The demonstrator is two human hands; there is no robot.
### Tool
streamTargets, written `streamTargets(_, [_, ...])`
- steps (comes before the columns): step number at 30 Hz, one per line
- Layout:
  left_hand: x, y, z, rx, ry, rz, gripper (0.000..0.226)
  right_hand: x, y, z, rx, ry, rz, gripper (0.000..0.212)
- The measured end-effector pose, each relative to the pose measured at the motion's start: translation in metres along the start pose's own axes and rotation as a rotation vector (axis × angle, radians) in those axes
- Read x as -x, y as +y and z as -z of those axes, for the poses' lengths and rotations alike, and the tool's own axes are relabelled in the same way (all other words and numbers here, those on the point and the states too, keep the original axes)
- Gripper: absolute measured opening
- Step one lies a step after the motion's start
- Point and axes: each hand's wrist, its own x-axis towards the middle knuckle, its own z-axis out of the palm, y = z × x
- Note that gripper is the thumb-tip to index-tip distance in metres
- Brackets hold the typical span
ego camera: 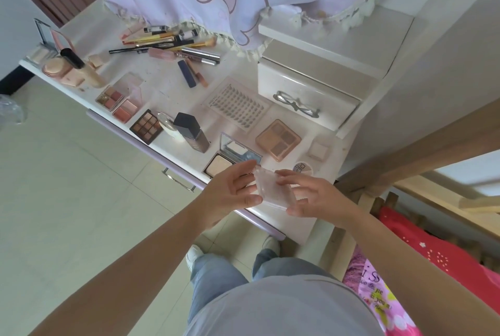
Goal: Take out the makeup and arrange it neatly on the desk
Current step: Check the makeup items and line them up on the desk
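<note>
1. Fingers: left hand (232, 192) and right hand (311, 195) each curl round an opposite edge of one clear compact case (273, 191), gripping it together. The case is tilted in the air over the near edge of the table (167, 84), just in front of the mirrored highlighter palette (230, 155).
2. Step in hand, by judgement: setting this case down. Best lowered flat into the bare strip to the right of the mirrored highlighter palette, squared to its neighbours and well in from the edge, with one hand letting go only once it rests.
3. Beyond that palette: one tan four-pan palette (278, 139), one lash tray (238, 104), one small square compact (320, 149), one round pot, partly hidden.
4. Left of it: one dark-capped bottle (192, 131), one nine-pan palette (147, 126), two pink blush palettes.
5. Far back: a loose heap of pencils and brushes (167, 40), count unclear.
</note>
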Motion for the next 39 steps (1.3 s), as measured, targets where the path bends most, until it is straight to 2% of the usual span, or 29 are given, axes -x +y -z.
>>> streamTargets(3, [0.002, -0.004, 0.001, -0.017, -0.006, -0.006, 0.117, -0.002, -0.001, 0.0, -0.024, -0.032, 0.015, 0.046])
streamTargets(4, [0.002, -0.006, 0.001, -0.015, -0.003, 0.005, 0.121, -0.002, -0.001, 0.0, -0.025, -0.038, 0.019, 0.046])
streamTargets(5, [0.002, -0.007, 0.001, -0.025, 0.005, 0.013, 0.116, -0.002, -0.001, -0.001, -0.028, -0.046, 0.021, 0.046])
streamTargets(9, [0.005, -0.006, -0.002, -0.04, 0.099, 0.014, 0.067, -0.002, -0.003, -0.002, -0.045, -0.051, 0.009, 0.045])
streamTargets(13, [0.004, -0.007, -0.005, 0.04, 0.141, -0.001, 0.053, -0.007, -0.006, -0.004, -0.012, 0.097, 0.0, 0.03])
streamTargets(17, [0.003, -0.009, -0.005, 0.108, 0.211, 0.003, 0.043, -0.007, -0.013, -0.009, 0.075, 0.095, 0.023, 0.042])
streamTargets(19, [0.002, -0.009, 0.0, 0.232, 0.243, 0.022, 0.031, -0.003, -0.017, -0.01, 0.108, 0.122, 0.05, 0.039])
streamTargets(21, [0.002, -0.009, 0.005, 0.431, 0.206, 0.041, 0.016, -0.001, -0.022, -0.011, 0.161, 0.194, 0.112, 0.033])
streamTargets(22, [0.003, -0.009, 0.007, 0.51, 0.166, 0.039, 0.018, 0.0, -0.023, -0.012, 0.197, 0.226, 0.152, 0.03])
streamTargets(24, [0.003, -0.011, 0.008, 0.586, 0.095, 0.052, 0.052, -0.001, -0.026, -0.014, 0.281, 0.296, 0.237, 0.021])
streamTargets(25, [0.003, -0.011, 0.007, 0.614, 0.075, 0.065, 0.062, -0.001, -0.028, -0.015, 0.34, 0.331, 0.292, 0.017])
streamTargets(27, [0.003, -0.013, 0.005, 0.659, 0.049, 0.094, 0.068, -0.002, -0.032, -0.018, 0.47, 0.373, 0.429, 0.031])
streamTargets(29, [0.003, -0.011, 0.002, 0.705, 0.03, 0.139, 0.069, -0.002, -0.034, -0.019, 0.533, 0.38, 0.537, 0.037])
streamTargets(32, [0.002, -0.013, 0.001, 0.746, 0.011, 0.162, 0.063, 0.0, -0.034, -0.021, 0.55, 0.377, 0.606, 0.031])
streamTargets(33, [0.001, -0.013, 0.0, 0.73, 0.013, 0.161, 0.053, 0.0, -0.034, -0.021, 0.555, 0.38, 0.612, 0.03])
streamTargets(35, [-0.001, -0.015, 0.002, 0.689, 0.083, 0.161, 0.018, 0.0, -0.032, -0.021, 0.561, 0.399, 0.608, 0.029])
streamTargets(39, [-0.003, -0.018, 0.004, 0.693, 0.137, 0.17, 0.041, 0.001, -0.031, -0.021, 0.585, 0.419, 0.629, 0.025])
